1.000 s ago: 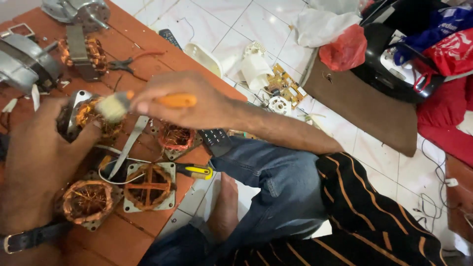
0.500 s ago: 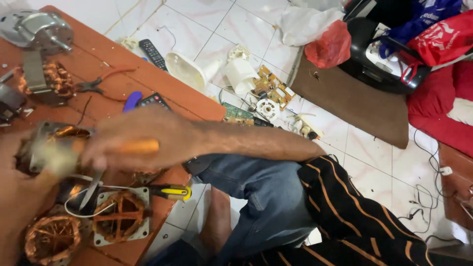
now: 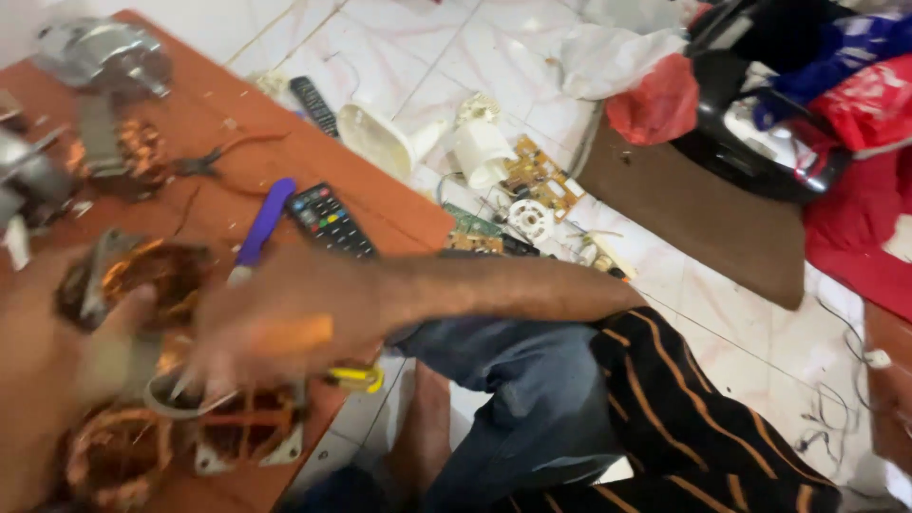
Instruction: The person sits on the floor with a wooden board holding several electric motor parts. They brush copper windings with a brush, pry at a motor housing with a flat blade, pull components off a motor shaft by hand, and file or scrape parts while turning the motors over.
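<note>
Near the table's [image 3: 218, 114] front edge, right hand [image 3: 275, 328], blurred, is closed round an orange-handled brush [image 3: 290, 334] over a copper-wound stator [image 3: 142, 280]. Left hand [image 3: 47, 380] grips that stator from the left. Black remote [image 3: 331, 220] and purple-handled tool [image 3: 264, 220] lie just behind.
</note>
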